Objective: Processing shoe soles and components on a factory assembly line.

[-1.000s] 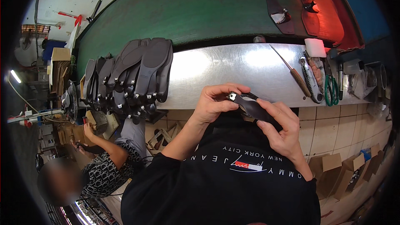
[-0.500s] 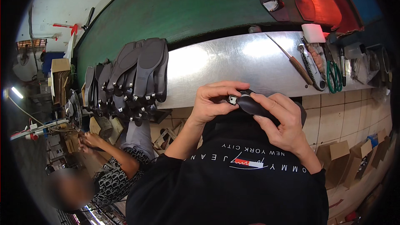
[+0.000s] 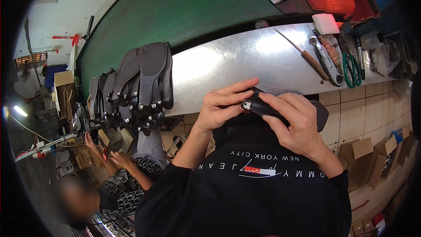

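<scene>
Close in front of my body, both hands hold a dark shoe sole (image 3: 259, 106) with a smooth black curved part. A small white-and-metal piece shows at its left end, and its rounded grey end sticks out past my right hand. My left hand (image 3: 219, 107) pinches the left end, thumb below and index finger stretched above. On the right, my right hand (image 3: 294, 120) closes over the curved part, thumb and fingertips pressed to it. A thin light-blue line shows near the right fingertips; I cannot tell what it is. My palms hide much of the sole.
Similar dark soles (image 3: 153, 68) lie piled left on the metal work surface (image 3: 210, 68). To the right are a wooden-handled awl (image 3: 311, 63), green-handled scissors (image 3: 351, 68) and a white block (image 3: 325, 24). Beyond runs a green belt (image 3: 184, 13). A co-worker's hands (image 3: 116, 156) work at lower left.
My left index finger has lifted and straightened. The sole has turned slightly, and its grey end now shows more to the right. The co-worker's hands have moved apart.
</scene>
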